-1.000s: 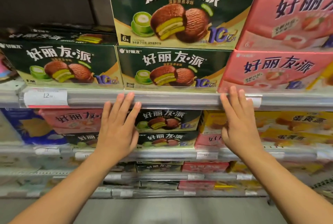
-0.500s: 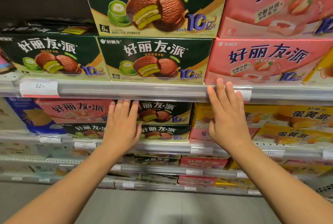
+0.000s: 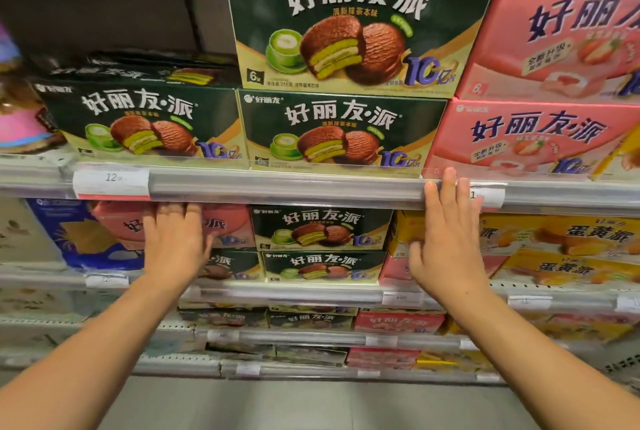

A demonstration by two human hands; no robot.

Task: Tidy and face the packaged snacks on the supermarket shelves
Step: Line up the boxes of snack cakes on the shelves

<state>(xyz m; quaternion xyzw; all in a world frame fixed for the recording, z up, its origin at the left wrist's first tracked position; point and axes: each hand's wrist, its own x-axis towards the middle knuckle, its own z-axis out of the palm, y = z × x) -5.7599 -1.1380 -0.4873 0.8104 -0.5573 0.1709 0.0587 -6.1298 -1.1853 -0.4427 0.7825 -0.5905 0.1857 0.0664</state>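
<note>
Up top, dark green cardboard pie boxes (image 3: 343,133) sit facing out on the upper shelf, one larger green box (image 3: 353,27) stacked above, pink strawberry-print boxes (image 3: 519,138) just beside to the right. Left hand (image 3: 176,242), fingers straight and loose, lies against a pink box on the shelf below (image 3: 228,225), fingertips tucked under the grey shelf rail (image 3: 284,189). Right hand (image 3: 450,242) flat, fingers extended, tips touching that rail beside a white price tag (image 3: 488,194). Yellow boxes (image 3: 581,239) behind right hand
</note>
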